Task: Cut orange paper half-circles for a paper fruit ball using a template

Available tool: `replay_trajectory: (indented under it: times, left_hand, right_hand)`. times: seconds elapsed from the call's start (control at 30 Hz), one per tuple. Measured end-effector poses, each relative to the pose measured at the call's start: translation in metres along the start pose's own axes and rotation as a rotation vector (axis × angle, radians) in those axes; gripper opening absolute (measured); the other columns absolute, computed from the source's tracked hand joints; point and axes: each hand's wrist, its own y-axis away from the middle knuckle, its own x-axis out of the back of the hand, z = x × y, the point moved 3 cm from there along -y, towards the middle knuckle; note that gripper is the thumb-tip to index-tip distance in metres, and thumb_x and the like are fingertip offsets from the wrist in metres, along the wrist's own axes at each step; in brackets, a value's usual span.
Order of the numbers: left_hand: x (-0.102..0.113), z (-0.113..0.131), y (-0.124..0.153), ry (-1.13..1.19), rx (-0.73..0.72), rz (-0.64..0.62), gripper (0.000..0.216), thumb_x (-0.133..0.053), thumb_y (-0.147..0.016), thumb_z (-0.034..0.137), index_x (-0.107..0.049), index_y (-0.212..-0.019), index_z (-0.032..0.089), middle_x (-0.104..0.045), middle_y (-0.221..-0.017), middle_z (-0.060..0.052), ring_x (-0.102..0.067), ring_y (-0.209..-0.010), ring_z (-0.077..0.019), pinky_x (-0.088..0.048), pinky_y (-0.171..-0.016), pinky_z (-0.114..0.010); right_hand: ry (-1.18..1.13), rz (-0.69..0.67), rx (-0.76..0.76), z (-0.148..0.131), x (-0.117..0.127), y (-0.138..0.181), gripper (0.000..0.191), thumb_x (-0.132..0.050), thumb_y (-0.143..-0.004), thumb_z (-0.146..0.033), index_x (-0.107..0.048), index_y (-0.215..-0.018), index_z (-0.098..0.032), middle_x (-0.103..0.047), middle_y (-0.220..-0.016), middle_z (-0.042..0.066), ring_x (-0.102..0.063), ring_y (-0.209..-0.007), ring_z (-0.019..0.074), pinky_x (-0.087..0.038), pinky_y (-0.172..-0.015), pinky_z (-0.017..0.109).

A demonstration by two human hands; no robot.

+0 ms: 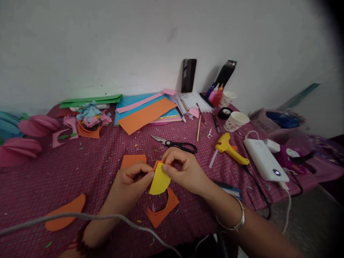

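Both hands meet over the red checked tablecloth (80, 172) and pinch a small yellow paper piece (159, 180). My left hand (131, 181) grips its left edge with fingers curled. My right hand (182, 170) pinches its top right, where an orange bit (156, 164) shows behind the yellow. Below the hands lies a curved orange offcut (162, 209). An orange rectangle (133, 160) lies just behind my left hand. Black-handled scissors (176, 144) rest beyond my right hand.
A yellow glue gun (231, 148), white power bank (264, 159), paper cups (235, 121), pens and glue bottles sit at the right. Coloured paper sheets (145, 113) lie at the back. Pink paper shapes (29, 134) and scraps are left. A grey cable (80, 216) crosses the front.
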Motion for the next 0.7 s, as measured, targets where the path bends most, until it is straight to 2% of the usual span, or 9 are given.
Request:
replay_trajectory:
  times: [0.17, 0.37, 0.7]
  left_hand:
    - [0.0000, -0.0012, 0.0004, -0.036, -0.004, -0.011, 0.012, -0.065, -0.072, 0.024, -0.070, -0.064, 0.017, -0.064, -0.060, -0.001, -0.056, -0.055, -0.0111, -0.046, -0.051, -0.021]
    - [-0.0006, -0.0053, 0.0014, -0.021, -0.049, 0.003, 0.013, -0.067, -0.073, 0.025, -0.077, -0.081, 0.022, -0.068, -0.064, -0.001, -0.058, -0.055, -0.0120, -0.047, -0.049, -0.021]
    - [-0.0032, -0.0023, 0.0007, 0.046, -0.060, -0.003, 0.016, -0.068, -0.073, 0.024, -0.078, -0.086, 0.024, -0.074, -0.076, -0.002, -0.067, -0.065, -0.0146, -0.054, -0.056, -0.021]
  right_hand:
    - [0.014, 0.002, -0.039, 0.0020, -0.0005, 0.0001, 0.016, -0.057, -0.075, -0.015, -0.049, -0.062, -0.020, -0.055, -0.070, -0.001, -0.052, -0.066, 0.0117, -0.042, -0.062, 0.026]
    - [0.035, 0.010, -0.047, 0.0023, -0.0015, 0.0000, 0.017, -0.057, -0.075, -0.015, -0.049, -0.061, -0.020, -0.055, -0.068, -0.001, -0.050, -0.065, 0.0118, -0.042, -0.062, 0.027]
    - [0.055, 0.028, -0.039, 0.0053, -0.0032, -0.0002, 0.017, -0.057, -0.074, -0.015, -0.048, -0.061, -0.020, -0.053, -0.067, -0.001, -0.050, -0.064, 0.0121, -0.041, -0.060, 0.026]
